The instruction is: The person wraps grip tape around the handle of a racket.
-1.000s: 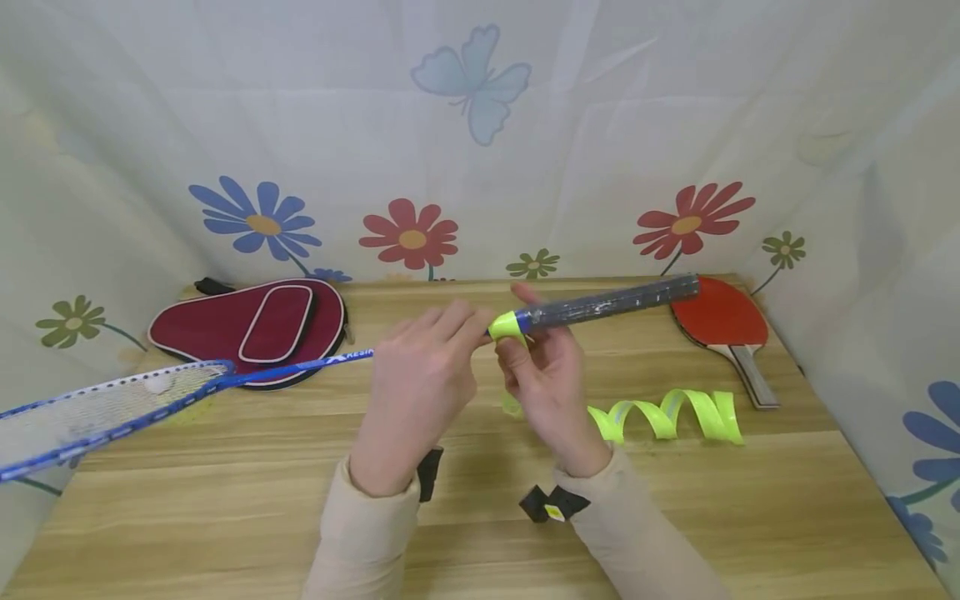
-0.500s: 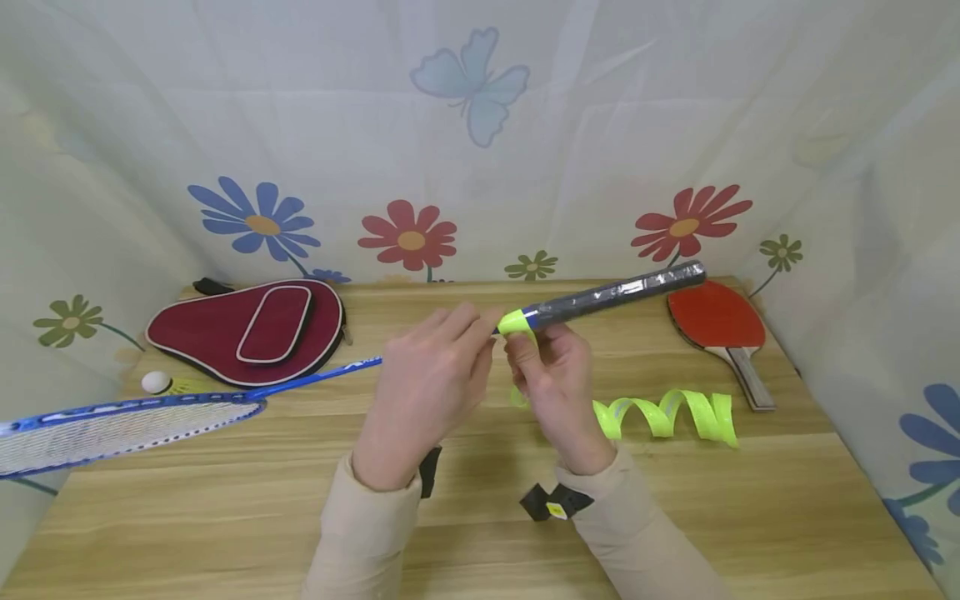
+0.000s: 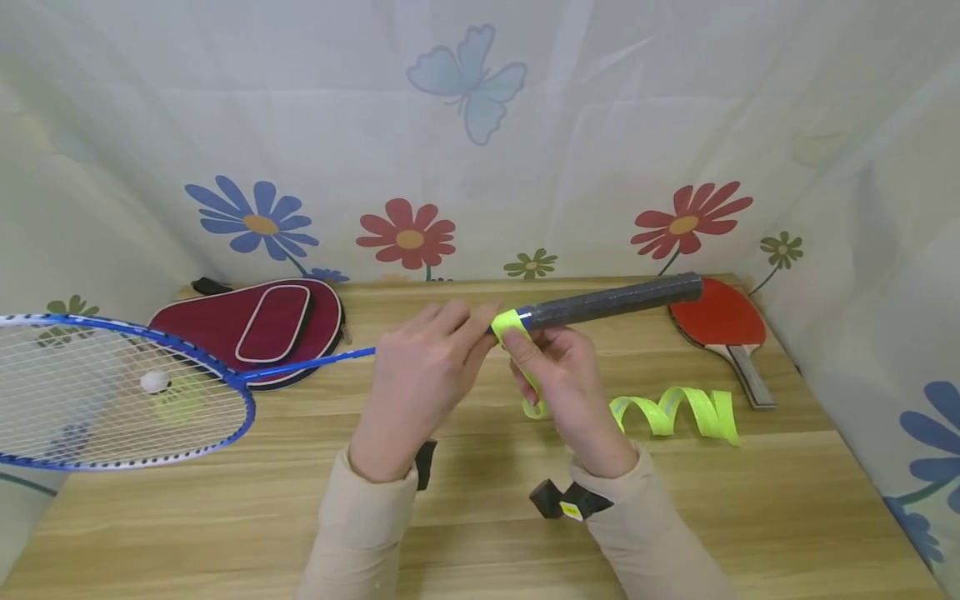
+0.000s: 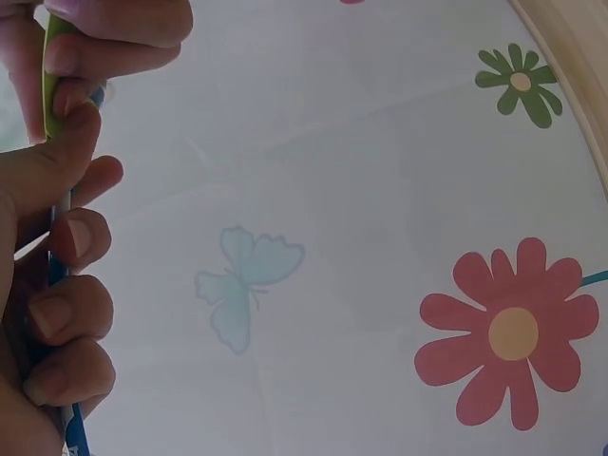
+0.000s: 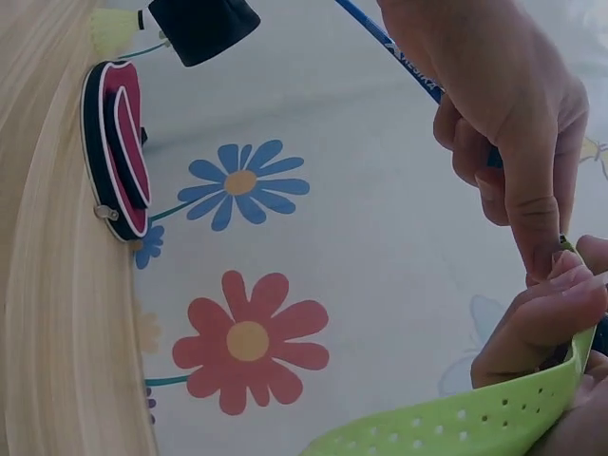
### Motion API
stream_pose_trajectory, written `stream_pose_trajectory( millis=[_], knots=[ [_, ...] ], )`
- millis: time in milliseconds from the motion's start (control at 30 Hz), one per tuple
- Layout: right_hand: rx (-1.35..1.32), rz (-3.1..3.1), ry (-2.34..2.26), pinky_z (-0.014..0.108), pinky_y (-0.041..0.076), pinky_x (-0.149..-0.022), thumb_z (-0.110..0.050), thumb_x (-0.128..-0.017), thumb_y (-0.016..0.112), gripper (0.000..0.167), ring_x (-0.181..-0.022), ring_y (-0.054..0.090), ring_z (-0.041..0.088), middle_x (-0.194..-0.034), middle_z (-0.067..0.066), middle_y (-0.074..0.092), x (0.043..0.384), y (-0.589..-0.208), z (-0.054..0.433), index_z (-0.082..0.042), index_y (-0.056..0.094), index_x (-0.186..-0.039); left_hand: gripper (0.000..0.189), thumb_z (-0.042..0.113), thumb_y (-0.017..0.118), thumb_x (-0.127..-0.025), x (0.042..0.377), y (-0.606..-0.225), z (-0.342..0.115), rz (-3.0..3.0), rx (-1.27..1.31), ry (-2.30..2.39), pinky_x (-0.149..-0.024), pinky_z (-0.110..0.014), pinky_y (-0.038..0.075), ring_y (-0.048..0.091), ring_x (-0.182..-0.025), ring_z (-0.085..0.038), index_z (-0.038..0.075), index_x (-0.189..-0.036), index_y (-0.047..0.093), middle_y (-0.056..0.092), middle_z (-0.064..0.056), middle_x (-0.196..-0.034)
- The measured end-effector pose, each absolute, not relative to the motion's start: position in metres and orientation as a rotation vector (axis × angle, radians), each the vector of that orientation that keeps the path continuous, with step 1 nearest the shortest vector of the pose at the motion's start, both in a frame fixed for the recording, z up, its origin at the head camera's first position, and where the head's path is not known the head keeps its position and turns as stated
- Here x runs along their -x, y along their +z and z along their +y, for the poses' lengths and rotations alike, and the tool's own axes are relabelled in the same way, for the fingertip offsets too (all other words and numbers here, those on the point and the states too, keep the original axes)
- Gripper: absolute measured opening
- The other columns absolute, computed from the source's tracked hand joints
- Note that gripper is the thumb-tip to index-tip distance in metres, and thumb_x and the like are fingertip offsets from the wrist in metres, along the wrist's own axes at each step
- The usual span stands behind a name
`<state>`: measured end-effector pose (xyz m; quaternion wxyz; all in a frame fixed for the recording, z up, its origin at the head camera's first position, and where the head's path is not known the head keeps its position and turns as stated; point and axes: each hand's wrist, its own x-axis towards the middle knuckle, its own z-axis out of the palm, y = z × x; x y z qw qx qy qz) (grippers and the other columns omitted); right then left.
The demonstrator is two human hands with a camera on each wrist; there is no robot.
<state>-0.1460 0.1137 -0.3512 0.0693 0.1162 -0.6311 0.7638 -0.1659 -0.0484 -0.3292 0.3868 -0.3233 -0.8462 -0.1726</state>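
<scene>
My left hand (image 3: 422, 375) grips the blue shaft of a badminton racket (image 3: 322, 362), fingers curled round it in the left wrist view. The strung head reaches out to the left and the dark grey handle (image 3: 615, 301) points right. My right hand (image 3: 566, 379) pinches a neon yellow-green overgrip tape (image 3: 512, 323), wrapped round the cone where shaft meets handle. From the right thumb the tape loops down, and its coiled tail (image 3: 705, 412) trails to the right behind the wrist. Small holes dot the overgrip tape (image 5: 456, 424) in the right wrist view.
A maroon paddle case (image 3: 217, 329) lies at the back left of the wooden table (image 3: 480, 542). A shuttlecock (image 3: 156, 382) shows through the racket strings. At the back right lies a red table tennis paddle (image 3: 722, 315), partly overlapped by the handle end. Flower-printed curtains stand behind.
The racket has rolled about its shaft, its strung face turning broad to the camera. My right hand has shifted slightly right, and more tape shows stretched below the cone.
</scene>
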Motion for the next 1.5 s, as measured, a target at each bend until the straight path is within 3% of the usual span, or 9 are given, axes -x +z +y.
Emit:
stream_pose_trajectory(
  millis=[167,433,600,733,800,967,1067,1233,1500],
  knots=[
    [-0.216,-2.037,2.341,0.023,0.037,-0.04,-0.024,-0.094,0.065,0.03,-0.046,0.043,0.016,-0.062,0.006,0.05,0.14,-0.343,0.117,-0.002,0.059,-0.075,0.024,0.024,0.073,-0.089,0.165,-0.327,-0.051,-2.159,0.842,-0.445,-0.041,-0.023,0.043,0.058,-0.065,-0.017,0.012,-0.11,0.074,0.064,0.0,-0.076],
    [-0.315,-2.084,2.26,0.028,0.049,-0.044,-0.016,-0.097,0.061,0.02,-0.051,0.053,0.021,-0.066,0.013,0.053,0.125,-0.331,0.116,0.003,0.065,-0.095,0.012,0.015,0.067,-0.091,0.166,-0.326,-0.053,-2.139,0.837,-0.492,-0.049,-0.028,0.053,0.064,-0.068,-0.02,0.005,-0.094,0.073,0.07,-0.003,-0.081],
    [-0.406,-2.009,2.207,0.029,0.047,-0.042,-0.008,-0.096,0.061,0.011,-0.05,0.051,0.019,-0.069,0.012,0.053,0.127,-0.337,0.109,0.002,0.058,-0.101,0.015,0.013,0.064,-0.091,0.166,-0.326,-0.052,-2.116,0.822,-0.492,-0.04,-0.026,0.045,0.058,-0.056,-0.018,0.005,-0.079,0.067,0.064,-0.003,-0.067],
    [-0.521,-1.873,2.192,0.023,0.039,-0.039,0.003,-0.095,0.058,0.031,-0.053,0.045,0.015,-0.077,0.008,0.051,0.138,-0.347,0.106,0.003,0.051,-0.125,0.017,0.011,0.068,-0.088,0.164,-0.325,-0.051,-2.134,0.822,-0.468,-0.035,-0.025,0.036,0.049,-0.049,-0.016,0.006,-0.073,0.063,0.056,-0.002,-0.06],
    [-0.564,-1.814,2.181,0.022,0.037,-0.039,0.006,-0.094,0.057,0.035,-0.054,0.043,0.013,-0.077,0.005,0.051,0.142,-0.353,0.106,0.005,0.051,-0.128,0.017,0.009,0.07,-0.086,0.162,-0.324,-0.051,-2.158,0.838,-0.45,-0.036,-0.024,0.032,0.044,-0.047,-0.015,0.006,-0.072,0.061,0.051,0.0,-0.057],
    [-0.622,-1.7,2.169,0.022,0.032,-0.04,0.001,-0.094,0.059,0.018,-0.052,0.041,0.011,-0.072,0.003,0.053,0.148,-0.364,0.106,0.008,0.058,-0.11,0.014,0.007,0.07,-0.087,0.156,-0.321,-0.049,-2.232,0.928,-0.442,-0.038,-0.021,0.028,0.036,-0.046,-0.012,0.005,-0.075,0.062,0.041,0.002,-0.056],
    [-0.667,-1.671,2.136,0.023,0.029,-0.038,-0.002,-0.095,0.059,0.015,-0.049,0.039,0.01,-0.068,0.003,0.05,0.149,-0.366,0.105,0.004,0.057,-0.109,0.003,0.006,0.068,-0.088,0.153,-0.319,-0.047,-2.262,0.973,-0.481,-0.04,-0.02,0.034,0.043,-0.05,-0.011,0.003,-0.087,0.067,0.052,0.001,-0.062],
    [-0.719,-1.659,2.046,0.026,0.026,-0.034,0.002,-0.097,0.051,0.01,-0.043,0.035,0.011,-0.06,0.003,0.042,0.149,-0.364,0.105,-0.002,0.057,-0.105,0.03,0.007,0.067,-0.087,0.152,-0.316,-0.047,-2.22,1.013,-0.592,-0.046,-0.02,0.045,0.055,-0.062,-0.01,0.004,-0.117,0.064,0.066,-0.001,-0.083],
    [-0.659,-1.721,2.016,0.024,0.031,-0.037,0.005,-0.094,0.056,0.004,-0.047,0.039,0.009,-0.066,0.0,0.049,0.142,-0.356,0.106,0.007,0.056,-0.096,0.011,0.007,0.073,-0.087,0.155,-0.318,-0.049,-2.038,0.954,-0.543,-0.04,-0.02,0.041,0.058,-0.056,-0.013,0.005,-0.098,0.073,0.065,0.0,-0.073]
  ],
)
